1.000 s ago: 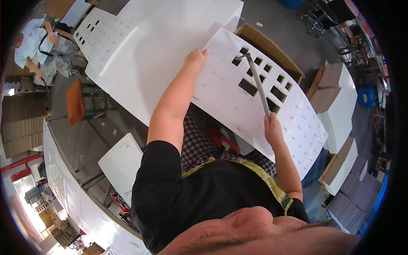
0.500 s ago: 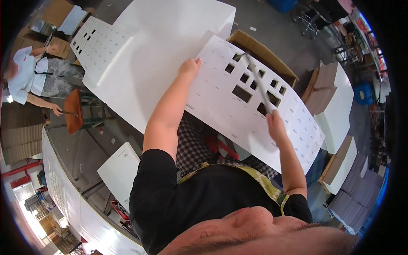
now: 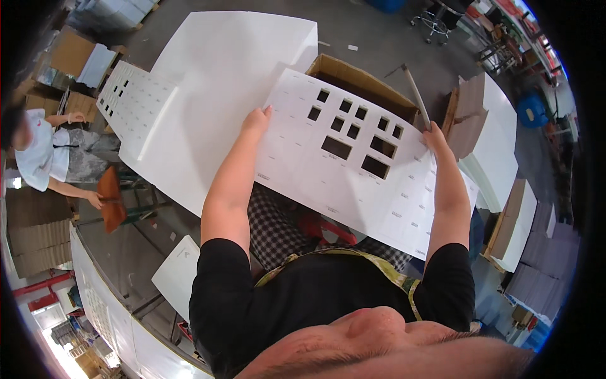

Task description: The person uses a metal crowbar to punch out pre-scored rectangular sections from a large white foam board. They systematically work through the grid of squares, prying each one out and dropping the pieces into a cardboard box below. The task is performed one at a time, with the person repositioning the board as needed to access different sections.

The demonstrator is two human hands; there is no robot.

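Note:
A large white board point(image 3: 293, 148), printed with small marks and pierced by several rectangular holes, lies tilted in front of me. My left hand point(image 3: 256, 120) grips its far left edge, the thumb on top and the other fingers partly hidden. Beyond the far right part of the board, my right hand point(image 3: 434, 138) is closed round the lower end of a slim, long-handled hammer point(image 3: 415, 93). Its small, thin head points up and away, raised clear of the board. An open cardboard box point(image 3: 361, 81) stands under the board's far edge, partly covered by it.
A big stack of white sheets point(image 3: 208, 82) is on the left, with another punched board point(image 3: 142, 95) on it. At far left stands a co-worker point(image 3: 44, 148) beside a brown stool point(image 3: 111, 199). Stacked boards point(image 3: 492, 139) rise at right; a wheeled chair point(image 3: 435, 22) is behind.
My right hand has lifted the hammer off the holes and moved it away to the right. My left hand still holds the board's edge. The whole view has shifted slightly.

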